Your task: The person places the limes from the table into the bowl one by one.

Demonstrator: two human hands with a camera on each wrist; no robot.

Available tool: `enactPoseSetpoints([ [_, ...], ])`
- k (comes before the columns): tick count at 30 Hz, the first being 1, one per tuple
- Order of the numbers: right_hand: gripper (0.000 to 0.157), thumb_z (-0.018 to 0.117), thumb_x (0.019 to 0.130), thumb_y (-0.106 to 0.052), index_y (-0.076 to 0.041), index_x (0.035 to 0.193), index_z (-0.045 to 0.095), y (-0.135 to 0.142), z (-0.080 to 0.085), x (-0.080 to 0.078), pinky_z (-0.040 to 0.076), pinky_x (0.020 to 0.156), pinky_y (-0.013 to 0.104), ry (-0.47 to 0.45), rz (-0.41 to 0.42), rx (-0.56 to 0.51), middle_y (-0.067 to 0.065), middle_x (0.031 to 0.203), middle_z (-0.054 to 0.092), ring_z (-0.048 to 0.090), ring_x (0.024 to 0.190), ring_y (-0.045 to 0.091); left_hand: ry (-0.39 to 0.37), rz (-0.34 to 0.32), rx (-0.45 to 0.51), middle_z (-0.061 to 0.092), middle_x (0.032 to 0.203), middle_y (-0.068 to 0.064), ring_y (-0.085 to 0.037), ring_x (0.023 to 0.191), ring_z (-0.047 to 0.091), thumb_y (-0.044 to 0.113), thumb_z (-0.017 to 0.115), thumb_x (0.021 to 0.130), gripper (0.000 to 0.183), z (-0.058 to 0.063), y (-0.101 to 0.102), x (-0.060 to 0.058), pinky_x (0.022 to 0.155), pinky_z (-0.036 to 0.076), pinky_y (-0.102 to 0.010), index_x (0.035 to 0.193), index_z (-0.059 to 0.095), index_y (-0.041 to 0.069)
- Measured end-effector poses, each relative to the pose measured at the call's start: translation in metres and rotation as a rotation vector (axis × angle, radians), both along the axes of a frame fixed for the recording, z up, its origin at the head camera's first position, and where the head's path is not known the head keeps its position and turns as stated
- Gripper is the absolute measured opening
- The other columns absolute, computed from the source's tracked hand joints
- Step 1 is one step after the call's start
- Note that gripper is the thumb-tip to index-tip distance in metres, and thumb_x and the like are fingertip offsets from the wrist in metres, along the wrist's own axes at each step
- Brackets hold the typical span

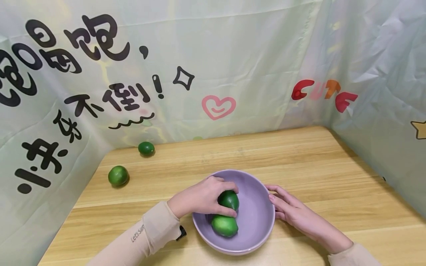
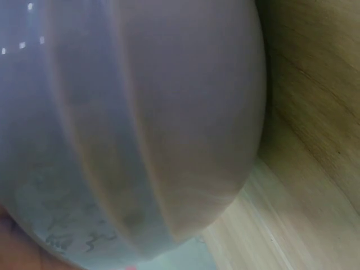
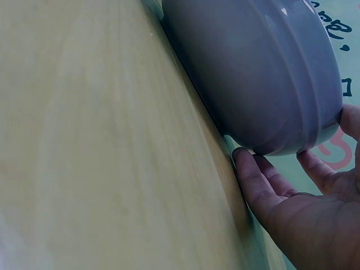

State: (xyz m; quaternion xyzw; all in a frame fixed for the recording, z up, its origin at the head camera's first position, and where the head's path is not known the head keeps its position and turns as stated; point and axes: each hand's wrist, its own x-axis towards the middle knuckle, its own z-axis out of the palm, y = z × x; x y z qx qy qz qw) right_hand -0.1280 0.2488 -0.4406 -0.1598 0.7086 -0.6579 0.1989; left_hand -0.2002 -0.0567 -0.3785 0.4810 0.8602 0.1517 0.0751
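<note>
A lavender bowl (image 1: pixel 254 207) stands on the wooden table, its ridged outer wall (image 2: pixel 191 112) filling much of the left wrist view. Reaching over the left rim, my left hand (image 1: pixel 213 195) holds a dark green lime (image 1: pixel 229 200) inside the bowl, thumb on the near side and fingers over the far side. A brighter green lime (image 1: pixel 225 225) with a pointed tip lies in the bowl just below that thumb. My right hand (image 1: pixel 293 210) rests against the bowl's right side. In the right wrist view, its fairly straight fingers (image 3: pixel 253 180) touch the outer wall.
Two more green fruits are at the table's left: a round one (image 1: pixel 118 176) and a smaller dark oval one (image 1: pixel 146 148) near the back edge. Printed cloth (image 1: pixel 259 74) hangs behind the table (image 1: pixel 319 166) and along both sides.
</note>
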Motion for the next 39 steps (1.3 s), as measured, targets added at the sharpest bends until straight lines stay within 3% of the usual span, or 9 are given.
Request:
enactPoseSetpoints([
  [22,0.052,0.036,0.119,-0.027,0.001,0.162,0.03,-0.0001,-0.0001,0.0004,0.057,0.105,0.028,0.008,0.002,0.0,0.038,0.162,0.035,0.066,0.13,0.008,-0.015,0.019,0.01,0.074,0.11,0.005,-0.01,0.098,0.064,0.05,0.084,0.091,0.05,-0.0026,0.0014,0.0007,0.085,0.052,-0.02,0.126,0.07,0.018],
  [31,0.051,0.036,0.119,-0.027,-0.001,0.162,0.031,-0.0003,-0.0002,0.0005,0.057,0.106,0.028,0.008,0.0,-0.005,0.037,0.161,0.035,0.066,0.13,0.009,0.019,-0.007,0.052,0.074,0.105,0.003,-0.015,0.094,0.068,0.048,0.084,0.092,0.046,-0.0009,-0.0004,0.0028,0.082,0.051,-0.019,0.123,0.07,0.016],
  [39,0.051,0.036,0.119,-0.027,0.0,0.161,0.031,-0.0007,-0.0005,0.0007,0.057,0.106,0.027,0.007,-0.002,-0.008,0.037,0.162,0.034,0.065,0.13,0.008,0.014,0.011,0.078,0.071,0.099,-0.001,-0.015,0.091,0.067,0.046,0.082,0.094,0.047,0.0037,-0.0037,0.0037,0.079,0.052,-0.019,0.127,0.072,0.013],
])
